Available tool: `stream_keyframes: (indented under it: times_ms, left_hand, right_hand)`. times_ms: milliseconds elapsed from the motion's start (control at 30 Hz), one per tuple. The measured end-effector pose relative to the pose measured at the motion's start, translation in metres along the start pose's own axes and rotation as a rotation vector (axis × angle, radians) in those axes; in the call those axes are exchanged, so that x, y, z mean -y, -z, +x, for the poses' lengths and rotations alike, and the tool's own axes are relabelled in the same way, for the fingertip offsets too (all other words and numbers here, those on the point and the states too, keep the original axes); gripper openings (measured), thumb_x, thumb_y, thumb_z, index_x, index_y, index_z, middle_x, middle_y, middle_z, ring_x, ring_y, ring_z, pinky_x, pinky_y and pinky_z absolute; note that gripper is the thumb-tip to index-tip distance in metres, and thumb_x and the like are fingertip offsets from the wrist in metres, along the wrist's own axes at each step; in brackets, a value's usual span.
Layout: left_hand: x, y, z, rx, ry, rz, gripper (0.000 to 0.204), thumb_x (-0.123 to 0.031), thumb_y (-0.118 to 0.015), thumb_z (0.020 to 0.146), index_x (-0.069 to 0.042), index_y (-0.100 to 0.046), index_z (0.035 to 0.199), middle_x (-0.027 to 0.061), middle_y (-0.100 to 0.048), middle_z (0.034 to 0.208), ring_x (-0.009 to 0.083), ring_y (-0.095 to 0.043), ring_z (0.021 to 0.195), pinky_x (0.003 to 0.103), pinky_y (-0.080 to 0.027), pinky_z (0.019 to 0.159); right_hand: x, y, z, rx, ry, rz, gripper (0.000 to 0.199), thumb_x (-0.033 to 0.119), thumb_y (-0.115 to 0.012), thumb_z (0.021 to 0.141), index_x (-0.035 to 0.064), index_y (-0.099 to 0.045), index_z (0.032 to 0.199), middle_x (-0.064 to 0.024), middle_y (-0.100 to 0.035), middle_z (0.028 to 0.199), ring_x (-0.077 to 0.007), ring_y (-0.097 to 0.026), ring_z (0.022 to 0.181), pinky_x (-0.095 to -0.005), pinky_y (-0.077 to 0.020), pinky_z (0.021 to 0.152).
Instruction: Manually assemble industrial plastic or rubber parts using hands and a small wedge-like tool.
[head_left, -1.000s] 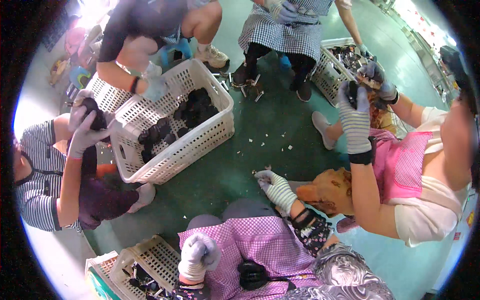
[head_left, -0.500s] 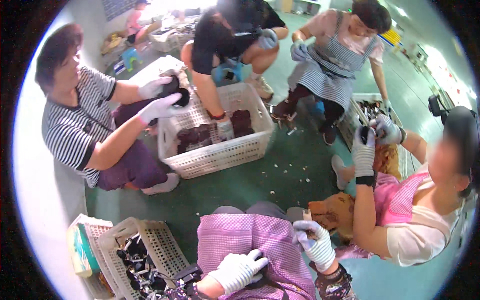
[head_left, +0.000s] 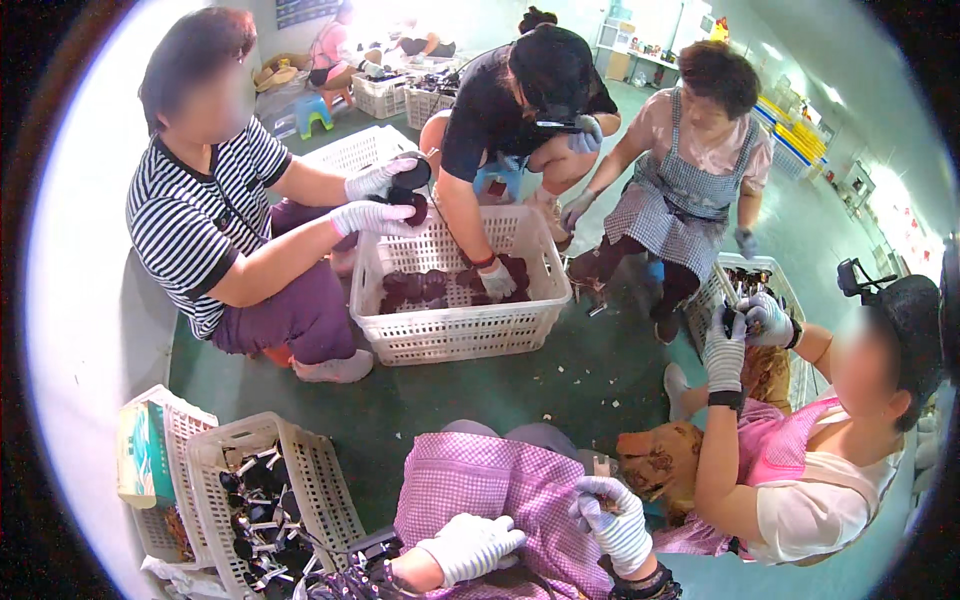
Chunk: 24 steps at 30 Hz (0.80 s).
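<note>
- White knit glove on left hand [head_left: 470,545]: flat on checked apron [head_left: 480,490], grip open, empty.
- Right hand [head_left: 612,520]: fingers curled, contents unclear.
- Basket of dark parts [head_left: 265,500]: left of left grip, nearer that hand.

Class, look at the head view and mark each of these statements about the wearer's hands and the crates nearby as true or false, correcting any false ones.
1. Both hands wear white knit gloves. True: the left hand and the right hand are gloved.
2. The hands rest over a pink checked apron. True.
3. The white crate at the wearer's left is empty. False: it holds dark parts.
4. The floor is red. False: it is green.
5. The big crate in the middle is black. False: it is white, with dark pieces inside.
</note>
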<state>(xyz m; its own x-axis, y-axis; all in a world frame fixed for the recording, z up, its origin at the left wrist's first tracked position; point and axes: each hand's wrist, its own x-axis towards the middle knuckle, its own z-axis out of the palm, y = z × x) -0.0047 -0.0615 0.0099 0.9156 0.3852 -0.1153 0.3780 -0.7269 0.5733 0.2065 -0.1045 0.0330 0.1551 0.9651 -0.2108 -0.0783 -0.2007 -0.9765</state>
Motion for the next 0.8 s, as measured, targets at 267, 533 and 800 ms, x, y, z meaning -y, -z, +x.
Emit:
stream_keyframes:
  times_ms: [267, 533, 800]
  left_hand:
    - [0.002, 0.004, -0.002, -0.038, 0.054, -0.071, 0.017, -0.027, -0.049, 0.084, -0.012, -0.05, 0.092, 0.0095, -0.056, 0.081, 0.0287, -0.06, 0.066, 0.038, -0.048, 0.053]
    - [-0.006, 0.032, -0.004, -0.528, 0.236, -0.446, 0.021, -0.015, -0.062, 0.078, -0.01, -0.059, 0.098, 0.0103, -0.063, 0.087, 0.0259, -0.063, 0.077, 0.031, -0.05, 0.065]
    - [-0.013, 0.041, 0.002, -0.609, 0.18, -0.407, 0.018, -0.01, -0.066, 0.074, -0.007, -0.059, 0.091, 0.011, -0.063, 0.078, 0.0264, -0.063, 0.069, 0.03, -0.05, 0.059]
  right_hand:
    - [0.004, -0.01, -0.005, 0.067, -0.023, -0.03, 0.02, 0.007, -0.055, 0.085, 0.0013, -0.056, 0.104, -0.005, -0.062, 0.077, -0.0055, -0.053, 0.062, -0.0191, -0.044, 0.057]
    - [-0.004, -0.028, -0.006, 0.26, -0.027, 0.079, 0.032, -0.002, -0.06, 0.079, 0.0014, -0.052, 0.11, -0.0076, -0.061, 0.098, -0.0117, -0.056, 0.091, -0.025, -0.0446, 0.081]
    - [-0.012, -0.031, 0.0, 0.207, -0.061, 0.049, 0.032, 0.003, -0.063, 0.079, 0.0043, -0.053, 0.109, -0.003, -0.058, 0.093, -0.0092, -0.055, 0.085, -0.0226, -0.0453, 0.076]
